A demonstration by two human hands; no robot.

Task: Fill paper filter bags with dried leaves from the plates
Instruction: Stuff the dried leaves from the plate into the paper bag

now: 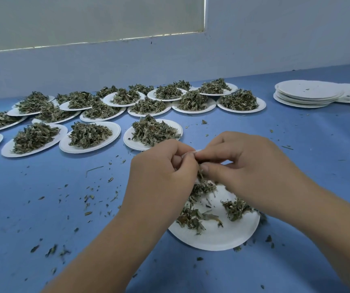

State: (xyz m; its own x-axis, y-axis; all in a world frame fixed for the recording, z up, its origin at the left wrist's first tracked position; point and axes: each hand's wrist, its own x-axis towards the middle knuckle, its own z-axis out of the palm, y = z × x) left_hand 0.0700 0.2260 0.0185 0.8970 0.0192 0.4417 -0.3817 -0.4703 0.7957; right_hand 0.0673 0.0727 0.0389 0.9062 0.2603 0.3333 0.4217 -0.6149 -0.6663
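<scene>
A small white paper filter bag (194, 152) is held in the air between two bare hands, just above the nearest paper plate (212, 240). Only a thin strip of its top edge shows, so how full it is cannot be told. Dark green dried leaves (201, 176) poke out just below that edge, between the two hands.

The left hand (161, 172) has its fingers (182, 149) curled tightly and pinches the bag from the left. The right hand (246, 166) pinches from the right with thumb and forefinger closed at the bag's mouth. Whether it also grips leaves is hidden.

To do this step well, the left hand should probably hold the mouth open while the right feeds in small pinches and tamps them gently. The paper looks thin and may tear. Working directly over the plate would catch whatever drops.

The nearest plate carries a few thin clumps of leftover leaves (193, 218). Leaf crumbs (89, 199) are scattered across the blue worktop (43, 208). Farther back stand many heaped plates (89, 134) in rough rows, so most of the task seems to remain. At the far right sits a stack of emptied plates (307, 94).
</scene>
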